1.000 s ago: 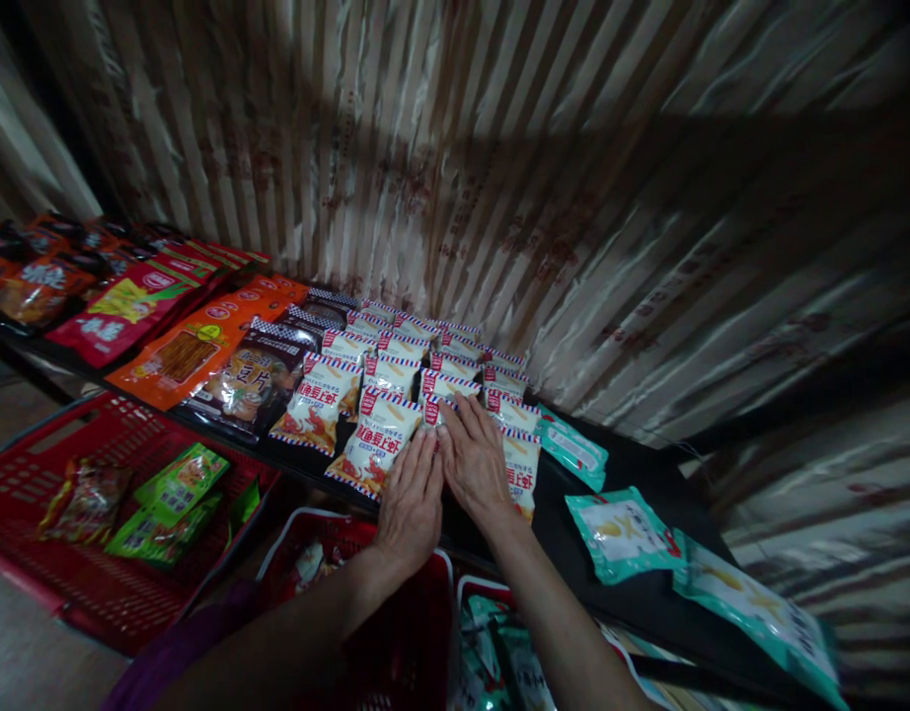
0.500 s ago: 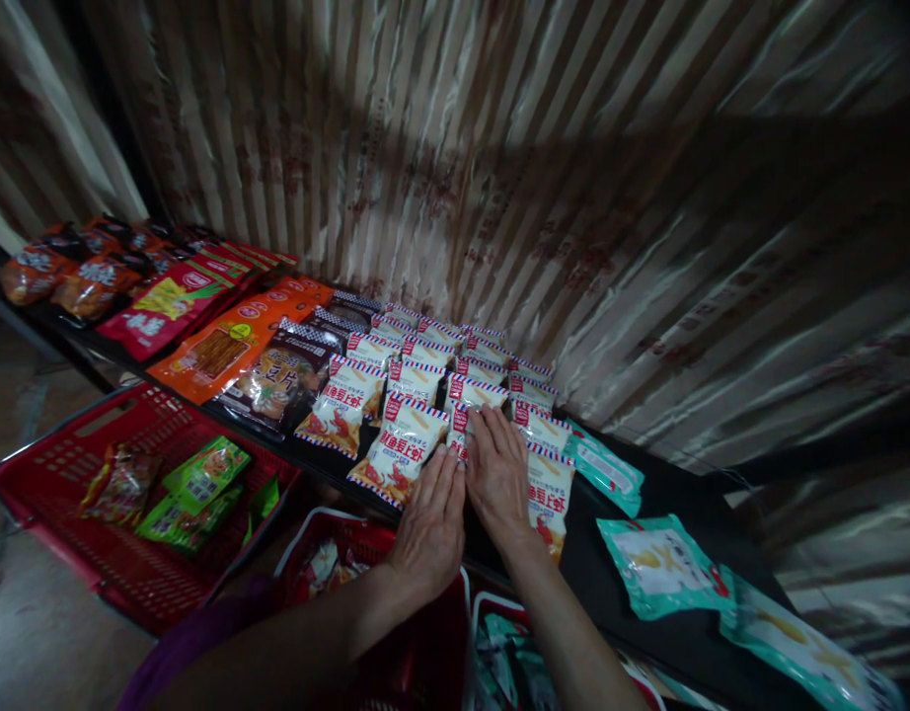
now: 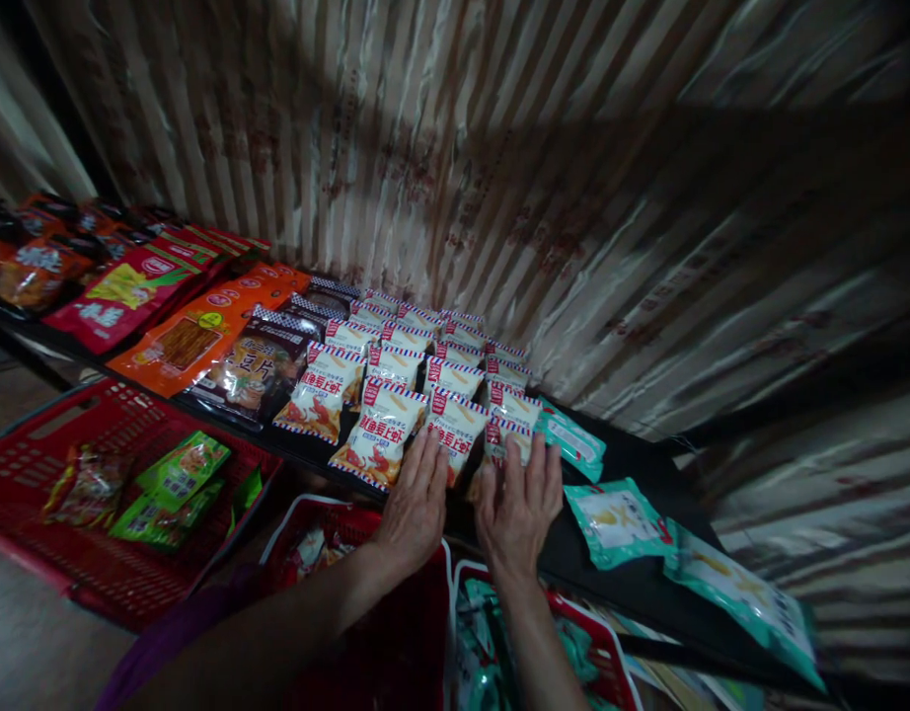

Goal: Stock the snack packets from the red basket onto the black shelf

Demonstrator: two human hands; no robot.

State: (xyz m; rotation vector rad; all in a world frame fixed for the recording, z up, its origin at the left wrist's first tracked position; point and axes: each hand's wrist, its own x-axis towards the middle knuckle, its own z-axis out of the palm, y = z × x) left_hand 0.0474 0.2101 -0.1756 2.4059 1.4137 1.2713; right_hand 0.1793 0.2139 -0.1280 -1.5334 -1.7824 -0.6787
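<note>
Rows of small white snack bags (image 3: pixel 381 427) with striped edges lie overlapping on a black shelf (image 3: pixel 640 459). My left hand (image 3: pixel 417 504) rests flat against the lower edge of a front bag (image 3: pixel 453 420), its fingers stretched out. On the right, my right hand (image 3: pixel 518 504) lies with spread fingers over the lower part of the rightmost front bag (image 3: pixel 512 420). Neither hand grips anything visible. To the right of my right hand are teal bags (image 3: pixel 619 521).
Brown bags (image 3: pixel 252 370), orange bags (image 3: pixel 185 341) and pink bags (image 3: pixel 121 288) line the shelf's left side. Below stand a red basket (image 3: pixel 26 444) with green packets (image 3: pixel 185 469) and two more red baskets. A draped, pleated sheet (image 3: pixel 425 148) hangs behind.
My right hand has moved right, off the middle front bag onto the rightmost one, and its fingers have spread. My left hand stays near the middle bags. The view has shifted slightly.
</note>
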